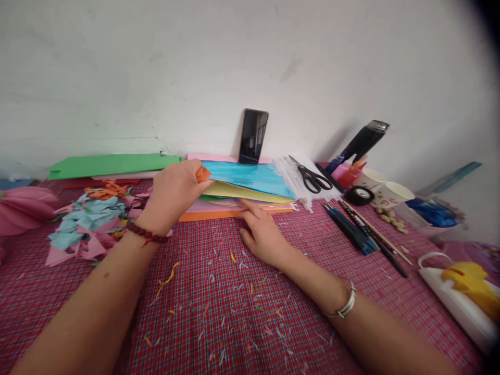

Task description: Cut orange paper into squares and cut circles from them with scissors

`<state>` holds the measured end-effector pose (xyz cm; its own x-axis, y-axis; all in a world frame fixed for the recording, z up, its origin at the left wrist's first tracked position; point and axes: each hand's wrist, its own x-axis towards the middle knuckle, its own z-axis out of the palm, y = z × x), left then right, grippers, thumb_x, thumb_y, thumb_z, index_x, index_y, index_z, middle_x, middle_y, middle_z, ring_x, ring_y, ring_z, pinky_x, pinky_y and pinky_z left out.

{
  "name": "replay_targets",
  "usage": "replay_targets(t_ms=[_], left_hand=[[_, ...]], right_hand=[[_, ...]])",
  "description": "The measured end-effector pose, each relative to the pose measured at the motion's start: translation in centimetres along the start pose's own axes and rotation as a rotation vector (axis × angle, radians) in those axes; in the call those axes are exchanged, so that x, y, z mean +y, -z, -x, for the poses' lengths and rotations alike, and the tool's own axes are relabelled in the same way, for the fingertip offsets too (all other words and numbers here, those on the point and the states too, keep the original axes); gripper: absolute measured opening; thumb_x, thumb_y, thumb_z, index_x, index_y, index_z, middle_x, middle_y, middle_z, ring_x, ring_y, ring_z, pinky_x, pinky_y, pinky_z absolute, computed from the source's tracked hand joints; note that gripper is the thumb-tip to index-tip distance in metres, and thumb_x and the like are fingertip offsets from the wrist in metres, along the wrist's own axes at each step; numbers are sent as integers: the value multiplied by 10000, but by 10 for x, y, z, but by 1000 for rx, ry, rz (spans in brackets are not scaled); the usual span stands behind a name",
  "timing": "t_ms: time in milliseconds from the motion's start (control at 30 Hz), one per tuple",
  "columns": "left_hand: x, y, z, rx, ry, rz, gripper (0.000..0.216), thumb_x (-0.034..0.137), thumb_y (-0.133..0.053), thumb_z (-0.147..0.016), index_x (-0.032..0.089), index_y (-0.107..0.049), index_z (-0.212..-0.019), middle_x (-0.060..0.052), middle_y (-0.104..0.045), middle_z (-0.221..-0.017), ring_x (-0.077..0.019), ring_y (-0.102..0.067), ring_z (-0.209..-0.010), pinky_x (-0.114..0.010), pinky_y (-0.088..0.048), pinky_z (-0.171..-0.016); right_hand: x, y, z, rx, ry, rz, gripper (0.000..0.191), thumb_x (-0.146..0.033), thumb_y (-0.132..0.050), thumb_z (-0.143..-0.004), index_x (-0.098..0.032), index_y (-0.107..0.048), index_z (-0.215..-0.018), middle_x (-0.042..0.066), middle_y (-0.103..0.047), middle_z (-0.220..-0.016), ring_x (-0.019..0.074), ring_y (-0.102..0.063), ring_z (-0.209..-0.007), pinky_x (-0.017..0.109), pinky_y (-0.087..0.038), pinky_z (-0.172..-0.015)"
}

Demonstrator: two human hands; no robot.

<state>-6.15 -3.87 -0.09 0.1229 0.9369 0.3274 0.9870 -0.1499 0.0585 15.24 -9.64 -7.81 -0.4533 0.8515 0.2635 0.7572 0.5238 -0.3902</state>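
A stack of coloured paper lies before the wall, with a blue sheet [244, 174] on top. Below it show a yellow sheet [250, 193], some green and pink, and an orange sheet [209, 215] at the bottom. My left hand [183, 182] is closed at the stack's left end, and a small crumpled orange paper piece [202, 174] sticks out of its fingers. The upper sheets bulge up beside it; whether it also grips them I cannot tell. My right hand [263, 233] has its fingers stretched out to the front edge of the stack, index fingertip at the sheets.
A phone [253, 136] leans on the wall behind the stack. Scissors [310, 174], black tape [359, 196] and paper cups [392, 196] stand right. Left are folded paper pieces [88, 221] and a green sheet [117, 165]. Thin paper scraps litter the checked cloth [187, 323].
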Motion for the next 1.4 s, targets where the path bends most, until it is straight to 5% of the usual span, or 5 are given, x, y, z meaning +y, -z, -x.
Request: replay_targets(t_ms=[800, 1233, 1400], left_hand=[[-18, -15, -8, -170, -94, 68, 394, 594, -588, -782, 211, -623, -864, -47, -612, -682, -196, -554, -638, -276, -317, -585], [-5, -8, 0, -122, -184, -58, 261, 350, -428, -871, 201, -634, -817, -80, -659, -766, -205, -588, -680, -303, -317, -568], [2, -1, 3, -102, -145, -100, 301, 302, -350, -922, 159, -609, -972, -124, -682, -872, -235, -629, -742, -312, -360, -595]], right_hand=[[5, -3, -4, 16, -24, -11, 382, -127, -553, -826, -148, -607, -1203, 159, -346, -1551, 311, -403, -1369, 518, -389, -1072], [5, -3, -4, 12, -17, -21, 373, -124, -548, -822, -163, -603, -1189, 146, -324, -1564, 300, -413, -1357, 521, -398, -1059], [6, -2, -3, 25, 8, -17, 340, -121, -543, -839, -157, -611, -1170, 146, -440, -1486, 276, -449, -1316, 490, -388, -1072]])
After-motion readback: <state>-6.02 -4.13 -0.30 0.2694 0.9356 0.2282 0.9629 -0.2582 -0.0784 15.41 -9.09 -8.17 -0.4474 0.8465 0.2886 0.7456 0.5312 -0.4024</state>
